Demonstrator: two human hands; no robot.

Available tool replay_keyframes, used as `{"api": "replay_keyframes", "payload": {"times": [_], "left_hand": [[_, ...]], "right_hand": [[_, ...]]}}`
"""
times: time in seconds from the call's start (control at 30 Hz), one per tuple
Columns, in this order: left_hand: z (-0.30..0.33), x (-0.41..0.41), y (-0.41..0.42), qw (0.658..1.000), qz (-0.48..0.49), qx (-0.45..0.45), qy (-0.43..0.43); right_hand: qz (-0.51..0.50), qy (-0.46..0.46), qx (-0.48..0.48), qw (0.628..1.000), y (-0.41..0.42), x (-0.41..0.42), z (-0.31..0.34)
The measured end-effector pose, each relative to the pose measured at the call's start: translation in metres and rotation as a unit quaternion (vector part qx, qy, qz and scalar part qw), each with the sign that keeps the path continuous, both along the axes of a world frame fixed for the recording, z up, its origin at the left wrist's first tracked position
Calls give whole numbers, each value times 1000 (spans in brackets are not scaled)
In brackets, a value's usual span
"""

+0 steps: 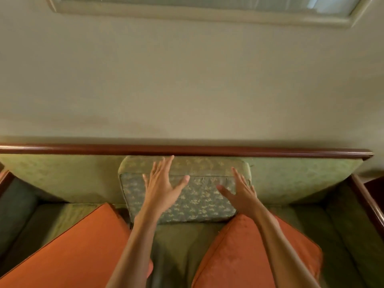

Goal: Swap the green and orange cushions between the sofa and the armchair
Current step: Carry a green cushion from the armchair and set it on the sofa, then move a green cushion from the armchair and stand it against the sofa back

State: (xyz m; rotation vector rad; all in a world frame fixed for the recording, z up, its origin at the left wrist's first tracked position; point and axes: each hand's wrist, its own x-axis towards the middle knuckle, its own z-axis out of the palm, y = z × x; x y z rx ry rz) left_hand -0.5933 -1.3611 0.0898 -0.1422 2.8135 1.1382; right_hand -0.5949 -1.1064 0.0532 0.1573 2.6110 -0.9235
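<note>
A green cushion (pixel 199 196) with a small leaf pattern leans upright against the middle of the sofa's green backrest (pixel 291 175). My left hand (pixel 161 185) is spread flat over its left half, fingers apart. My right hand (pixel 239 191) rests open on its right half. Neither hand grips anything. Two orange cushions lie on the seat: one at the lower left (pixel 68 248), one at the lower right (pixel 245 254), partly under my forearms.
The sofa has a dark wooden top rail (pixel 187 149) and wooden arms at the left (pixel 5 180) and right (pixel 368 202). A plain wall (pixel 187 80) rises behind it, with a framed window (pixel 207 11) at the top.
</note>
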Motion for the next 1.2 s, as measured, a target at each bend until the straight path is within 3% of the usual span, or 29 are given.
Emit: {"api": "replay_keyframes", "payload": {"times": [0.1, 0.27, 0.4, 0.57, 0.7, 0.87, 1.2], "left_hand": [[18, 73, 50, 998, -30, 62, 11], [52, 170, 129, 990, -117, 75, 2], [98, 223, 193, 975, -195, 102, 43], [141, 342, 302, 914, -337, 220, 50], [147, 429, 372, 856, -452, 251, 28], [147, 486, 434, 806, -547, 224, 41], [152, 522, 600, 747, -631, 209, 28]], "right_hand": [[-102, 38, -114, 988, 26, 80, 21], [-282, 99, -143, 944, 100, 239, 74], [-375, 148, -168, 900, 159, 359, 112], [-498, 226, -137, 826, 213, 528, 152], [-569, 257, -105, 774, 246, 630, 166], [-628, 289, -99, 715, 271, 704, 167], [-660, 289, -8, 694, 375, 757, 170]]}}
